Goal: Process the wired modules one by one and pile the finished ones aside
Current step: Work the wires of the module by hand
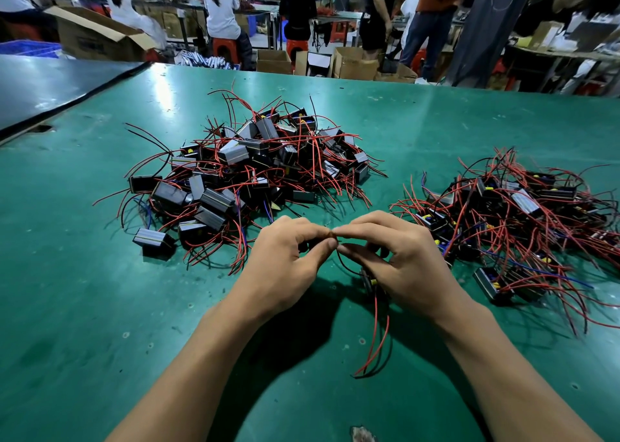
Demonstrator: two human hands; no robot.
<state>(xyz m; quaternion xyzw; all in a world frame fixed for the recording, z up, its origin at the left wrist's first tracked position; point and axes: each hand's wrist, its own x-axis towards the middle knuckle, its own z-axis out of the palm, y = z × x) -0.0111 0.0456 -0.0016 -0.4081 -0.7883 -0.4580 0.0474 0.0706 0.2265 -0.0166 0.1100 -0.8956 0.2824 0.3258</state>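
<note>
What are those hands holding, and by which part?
One wired module, by its wires: the left hand and right hand pinch the wire ends; its body is below the right hand.

The module point(369, 279) sits mostly hidden under the right hand point(402, 263); only a dark corner with a yellow spot shows. The end of the black wire point(339, 263) vanishes inside the pinch where the left hand point(288, 257) meets the right. The right pile point(523, 213) runs off the right edge, and modules deep in the left pile point(248, 170) are buried under wires. Both forearms are cut by the bottom edge. The people point(221, 8) beyond the bench point(84, 274) lose their heads to the top edge
</note>
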